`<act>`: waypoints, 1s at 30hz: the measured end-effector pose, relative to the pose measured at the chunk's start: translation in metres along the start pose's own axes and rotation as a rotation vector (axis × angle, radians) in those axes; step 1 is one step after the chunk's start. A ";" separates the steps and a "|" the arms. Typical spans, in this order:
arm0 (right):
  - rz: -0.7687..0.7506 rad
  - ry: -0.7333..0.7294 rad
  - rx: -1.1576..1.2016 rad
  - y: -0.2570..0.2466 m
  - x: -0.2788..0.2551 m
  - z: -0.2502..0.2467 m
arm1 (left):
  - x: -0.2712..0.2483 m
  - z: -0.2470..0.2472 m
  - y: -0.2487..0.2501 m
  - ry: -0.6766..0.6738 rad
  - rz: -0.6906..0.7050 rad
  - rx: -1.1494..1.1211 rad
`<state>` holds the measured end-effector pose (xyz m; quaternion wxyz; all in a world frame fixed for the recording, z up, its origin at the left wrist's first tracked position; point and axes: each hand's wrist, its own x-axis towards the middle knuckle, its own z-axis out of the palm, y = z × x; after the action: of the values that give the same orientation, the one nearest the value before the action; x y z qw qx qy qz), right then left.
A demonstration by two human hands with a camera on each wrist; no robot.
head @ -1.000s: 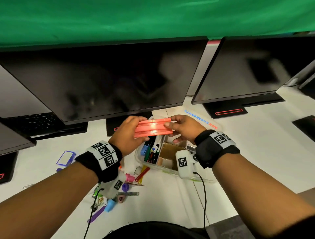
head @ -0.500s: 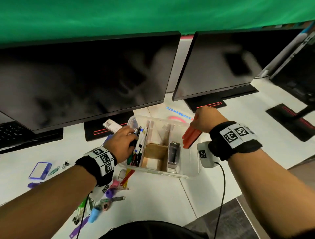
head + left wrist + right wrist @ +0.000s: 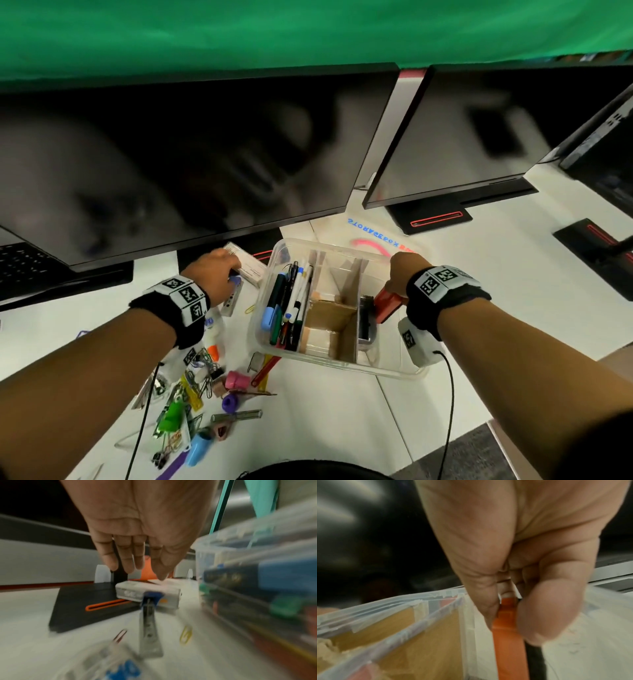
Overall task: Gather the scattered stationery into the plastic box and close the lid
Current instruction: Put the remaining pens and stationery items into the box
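Stationery half gathered: the plastic box [image 3: 394, 368] sits on the white table [image 3: 325, 428], pens [image 3: 291, 301] filling its left compartment. At the box's right wall the right hand [image 3: 402, 274] pinches a stack of orange strips [image 3: 387, 305], tilted down into the rightmost slot. I'd ease them in edge-first along that wall, so they lie flat and won't foul the lid later. Just left of the box, the left hand [image 3: 214, 270], fingers spread and straight, reaches over a small white case [image 3: 248, 265]; better to grip it squarely. Loose clips and caps [image 3: 205, 394] wait near the box's front-left corner.
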<state>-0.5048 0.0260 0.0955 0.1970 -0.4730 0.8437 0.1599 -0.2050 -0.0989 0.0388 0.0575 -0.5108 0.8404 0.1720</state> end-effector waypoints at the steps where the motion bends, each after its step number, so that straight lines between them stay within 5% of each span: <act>1: 0.012 -0.004 0.007 -0.001 -0.001 -0.001 | 0.002 0.005 -0.003 -0.024 -0.021 0.018; 18: 0.045 0.209 0.182 -0.005 -0.021 -0.015 | 0.051 0.021 0.017 -0.143 0.080 0.283; 24: -0.131 0.249 0.315 -0.026 -0.041 -0.023 | 0.032 0.003 0.017 0.012 0.000 0.085; 30: -0.340 0.136 0.474 -0.068 -0.056 -0.024 | -0.005 -0.018 0.022 0.078 0.006 -0.094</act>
<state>-0.4237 0.0220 0.1378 0.2689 -0.5581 0.7774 -0.1090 -0.2207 -0.0922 0.0619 -0.0002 -0.5166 0.8345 0.1915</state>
